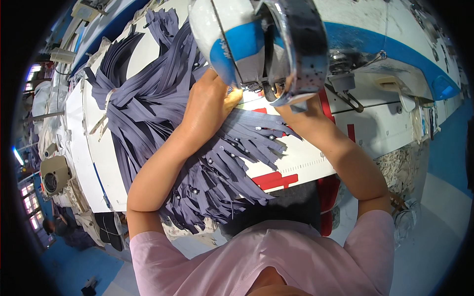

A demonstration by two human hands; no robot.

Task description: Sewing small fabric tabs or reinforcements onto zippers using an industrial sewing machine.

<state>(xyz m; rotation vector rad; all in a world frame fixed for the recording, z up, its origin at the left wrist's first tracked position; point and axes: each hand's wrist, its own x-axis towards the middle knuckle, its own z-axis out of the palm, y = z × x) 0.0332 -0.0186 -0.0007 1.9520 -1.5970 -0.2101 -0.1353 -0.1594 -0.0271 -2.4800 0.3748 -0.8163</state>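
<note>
A sewing machine [291, 44] with a white and blue head stands over the table in front of me. My left hand [210, 96] is beside its needle area, fingers curled in and closed at the tips; whatever they pinch is hidden. Just under that hand, a grey-purple zipper [261, 123] stretches to the right toward my other wrist. My right hand [296, 111] reaches behind the machine head, which covers its fingers. A large bundle of zippers [148, 108], tied with a pale strip, lies left of and beneath my left arm, its ends with small metal sliders hanging over the front edge.
Red tape marks [274, 181] and a printed ruler scale lie on the white tabletop [311, 167]. The machine's arm [390, 54] extends to the right. At the far left are a beige device [55, 176] and heaped fabric. Another person [61, 224] is in the left background.
</note>
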